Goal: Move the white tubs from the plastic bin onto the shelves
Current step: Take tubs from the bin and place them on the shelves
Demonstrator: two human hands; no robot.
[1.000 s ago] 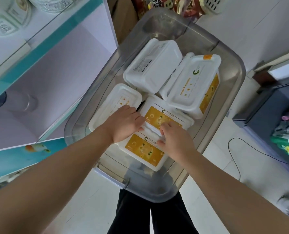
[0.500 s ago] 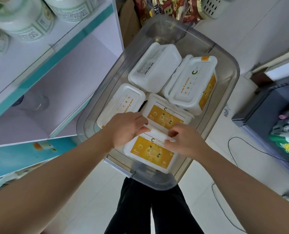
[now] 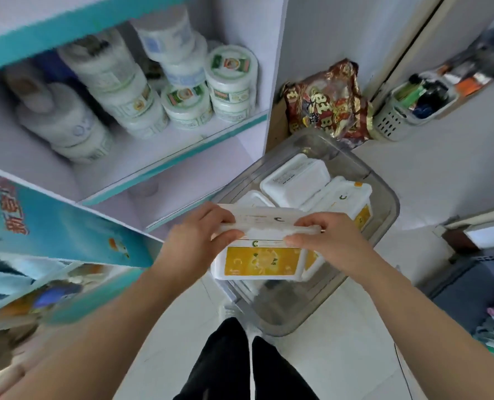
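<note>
A white tub with a yellow label (image 3: 261, 259) hangs above the near end of the clear plastic bin (image 3: 384, 226). My left hand (image 3: 194, 241) grips its left rim and my right hand (image 3: 329, 238) grips its right rim, thumbs toward me. Three more white tubs stay in the bin: a plain one (image 3: 296, 180) at the back, one with a yellow side (image 3: 346, 202) at the right, and one (image 3: 254, 199) mostly hidden behind the lifted tub. The white shelves with teal edges (image 3: 182, 157) stand to the left.
Round white jars (image 3: 188, 105) crowd the upper shelf. A red and gold bag (image 3: 326, 102) and a perforated white basket (image 3: 401, 116) sit on the floor behind the bin. A blue printed panel (image 3: 52, 226) juts out at left. My dark trouser legs (image 3: 240, 365) stand below the bin.
Both hands closed on the near tub and lifted it out of the bin. The view has tilted up, bringing the jar shelf into sight.
</note>
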